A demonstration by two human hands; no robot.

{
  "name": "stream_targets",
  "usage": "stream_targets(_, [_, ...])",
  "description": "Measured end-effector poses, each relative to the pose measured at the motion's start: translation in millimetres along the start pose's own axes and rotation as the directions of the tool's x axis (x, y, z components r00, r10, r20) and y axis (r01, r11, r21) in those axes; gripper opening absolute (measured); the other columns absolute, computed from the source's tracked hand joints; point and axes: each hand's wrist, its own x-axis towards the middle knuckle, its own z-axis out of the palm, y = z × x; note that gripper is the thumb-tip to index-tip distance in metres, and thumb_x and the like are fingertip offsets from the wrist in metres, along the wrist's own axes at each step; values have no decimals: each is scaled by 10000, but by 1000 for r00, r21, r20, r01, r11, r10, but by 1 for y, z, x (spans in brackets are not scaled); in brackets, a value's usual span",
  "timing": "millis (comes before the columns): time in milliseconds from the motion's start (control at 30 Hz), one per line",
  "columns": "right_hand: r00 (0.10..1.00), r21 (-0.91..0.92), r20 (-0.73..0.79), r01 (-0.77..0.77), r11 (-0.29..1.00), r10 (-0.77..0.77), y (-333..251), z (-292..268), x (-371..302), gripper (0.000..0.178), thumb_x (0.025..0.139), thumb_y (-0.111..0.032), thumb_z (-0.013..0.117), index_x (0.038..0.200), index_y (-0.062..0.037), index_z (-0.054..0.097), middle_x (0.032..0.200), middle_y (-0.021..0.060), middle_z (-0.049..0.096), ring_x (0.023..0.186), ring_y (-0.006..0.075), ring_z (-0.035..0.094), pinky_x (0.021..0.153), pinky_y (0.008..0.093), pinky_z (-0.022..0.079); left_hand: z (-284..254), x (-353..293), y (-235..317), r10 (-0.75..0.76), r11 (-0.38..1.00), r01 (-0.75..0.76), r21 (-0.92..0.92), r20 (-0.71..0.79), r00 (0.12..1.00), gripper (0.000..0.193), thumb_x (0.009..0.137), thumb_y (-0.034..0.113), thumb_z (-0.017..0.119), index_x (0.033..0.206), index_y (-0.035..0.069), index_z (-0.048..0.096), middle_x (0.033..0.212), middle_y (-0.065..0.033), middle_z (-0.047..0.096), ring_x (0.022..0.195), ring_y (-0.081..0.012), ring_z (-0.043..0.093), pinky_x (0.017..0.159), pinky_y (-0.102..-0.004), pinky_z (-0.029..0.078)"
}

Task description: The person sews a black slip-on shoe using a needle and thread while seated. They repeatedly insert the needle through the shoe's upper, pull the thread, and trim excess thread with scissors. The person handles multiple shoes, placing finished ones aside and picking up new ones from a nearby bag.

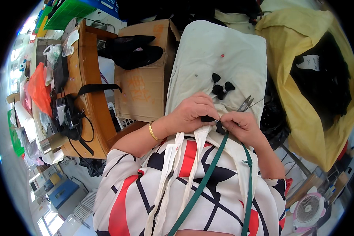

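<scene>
My left hand [194,114] is closed, its fingertips pinching a small black fabric bow [207,118] close to my chest. Fingers of my right hand [240,126] meet at the same bow from the other side, partly hiding its middle. Beyond the right hand stick out the blades of small scissors [246,104]; their handles are hidden, so whether the palm holds them is unclear. Two more black bows with shiny middles, a farther bow [216,78] and a nearer bow [225,90], lie on the white cloth-covered surface [224,43] in front of me.
Left of the white surface stands a cardboard box [135,90] with black items [137,53] on top, beside a wooden table [94,114]. At right, a yellow sack [281,51] holds black pieces. A green ribbon [202,185] hangs over my front. A pink fan [308,208] stands lower right.
</scene>
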Motion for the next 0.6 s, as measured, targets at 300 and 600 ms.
stream_targets(300, [982,284,84,-186,941,169,1,2,5,169,973,-129,596,1120,-55,558,759,-41,565,663,48,485,611,208,410,-1,0,-2,-7,999,8,-44,25,1000,221,738,34,806,922,94,701,872,-38,646,857,-244,578,763,-340,474])
stream_targets(600, [948,179,-21,-308,935,316,-14,-1,20,193,950,-164,628,1096,-72,543,772,-25,598,645,40,525,572,225,431,10,-3,-11,-188,981,187,-51,-16,982,149,752,92,766,885,83,699,783,-96,632,774,-296,591,706,-372,463])
